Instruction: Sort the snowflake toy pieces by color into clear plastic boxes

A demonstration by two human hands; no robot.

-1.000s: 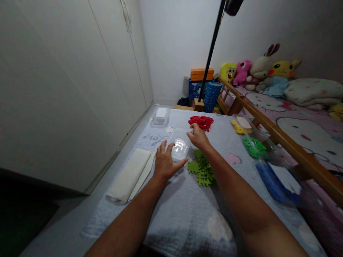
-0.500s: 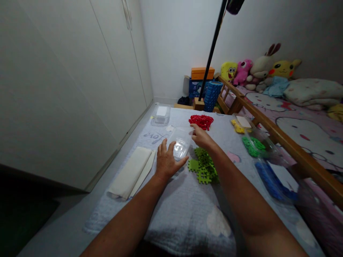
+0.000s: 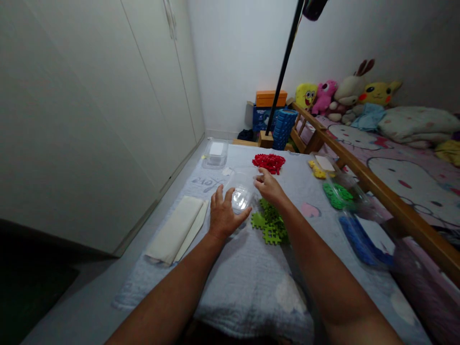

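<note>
A clear plastic container (image 3: 241, 195) lies on the pale blue blanket (image 3: 247, 282) in the middle of the view. My left hand (image 3: 223, 215) grips its near end, thumb on the right side and fingers curled over the left. My right hand (image 3: 269, 187) is closed on the container's far right edge. A pile of light green interlocking pieces (image 3: 270, 224) lies just right of the container, under my right wrist. A heap of red pieces (image 3: 269, 162) sits beyond my right hand.
A second clear box (image 3: 215, 154) stands at the far left of the blanket, and a folded cream cloth (image 3: 177, 231) lies at its left edge. Bags of yellow (image 3: 317, 170), green (image 3: 338, 195) and blue pieces (image 3: 361, 242) line the wooden bed rail (image 3: 388, 201) on the right.
Both hands have stayed on the clear container, with only a slight shift of it and of the camera.
</note>
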